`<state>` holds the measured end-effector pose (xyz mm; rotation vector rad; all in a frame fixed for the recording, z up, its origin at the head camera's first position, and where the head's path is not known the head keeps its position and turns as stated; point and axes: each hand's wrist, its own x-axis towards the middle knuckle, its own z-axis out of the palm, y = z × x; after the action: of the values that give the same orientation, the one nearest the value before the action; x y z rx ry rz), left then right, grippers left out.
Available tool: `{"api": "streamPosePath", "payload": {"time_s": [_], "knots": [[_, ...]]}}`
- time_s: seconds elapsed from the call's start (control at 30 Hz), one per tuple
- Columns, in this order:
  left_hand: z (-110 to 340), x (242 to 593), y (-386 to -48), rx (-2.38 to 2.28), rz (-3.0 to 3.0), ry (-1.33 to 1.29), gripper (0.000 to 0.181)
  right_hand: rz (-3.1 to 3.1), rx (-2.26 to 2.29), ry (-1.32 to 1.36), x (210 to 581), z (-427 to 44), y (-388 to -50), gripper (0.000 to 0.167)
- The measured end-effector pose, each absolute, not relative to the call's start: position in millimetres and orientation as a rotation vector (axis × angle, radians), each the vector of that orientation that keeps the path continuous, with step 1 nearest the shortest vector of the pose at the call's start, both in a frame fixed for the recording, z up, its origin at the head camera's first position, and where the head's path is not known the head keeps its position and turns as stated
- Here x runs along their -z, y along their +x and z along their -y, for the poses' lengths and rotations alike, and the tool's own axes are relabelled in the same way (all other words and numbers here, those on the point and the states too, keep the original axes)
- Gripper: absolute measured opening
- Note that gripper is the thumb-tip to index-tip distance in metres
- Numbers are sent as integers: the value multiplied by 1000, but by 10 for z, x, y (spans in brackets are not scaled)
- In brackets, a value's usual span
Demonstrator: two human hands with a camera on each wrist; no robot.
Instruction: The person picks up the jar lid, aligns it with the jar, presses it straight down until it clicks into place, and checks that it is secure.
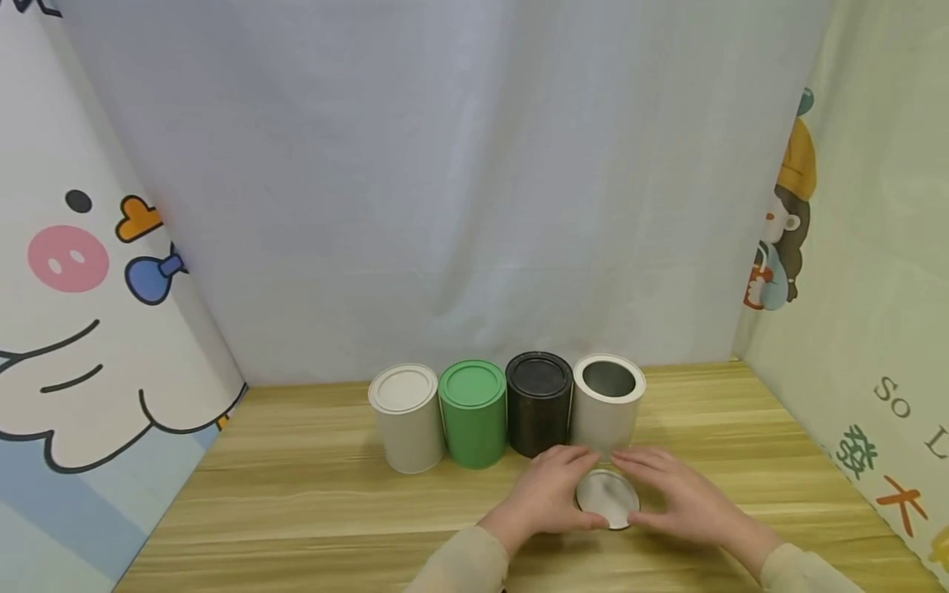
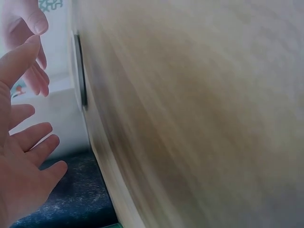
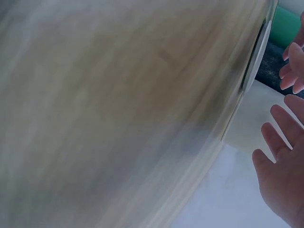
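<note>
A round pale lid (image 1: 608, 498) lies flat on the table in front of an uncovered white can (image 1: 606, 416). My left hand (image 1: 547, 497) hovers on the lid's left side and my right hand (image 1: 680, 498) on its right, thumbs toward me. Both wrist views show spread fingers and a gap between each hand and the lid (image 2: 80, 71). Neither hand holds anything. Left of the uncovered can stand a black can (image 1: 539, 416), a green can (image 1: 474, 424) and another white can (image 1: 409, 428), all three with lids on.
The cans form a close row on the wood-grain table (image 1: 296, 494). A plain pale curtain (image 1: 474, 181) hangs behind it. Printed cloths flank it, a cartoon one (image 1: 74, 362) at left and a pale green one (image 1: 875, 288) at right.
</note>
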<state>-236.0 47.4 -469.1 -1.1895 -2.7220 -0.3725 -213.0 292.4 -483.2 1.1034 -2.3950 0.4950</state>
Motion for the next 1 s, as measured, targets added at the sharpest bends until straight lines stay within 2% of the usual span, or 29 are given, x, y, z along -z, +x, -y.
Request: {"api": "streamPosePath", "payload": {"time_s": [1.0], "knots": [[-492,4860,-2483,311,2796,-1253,86,2535,-469,1174,4945,-2991,-2210,72]]}}
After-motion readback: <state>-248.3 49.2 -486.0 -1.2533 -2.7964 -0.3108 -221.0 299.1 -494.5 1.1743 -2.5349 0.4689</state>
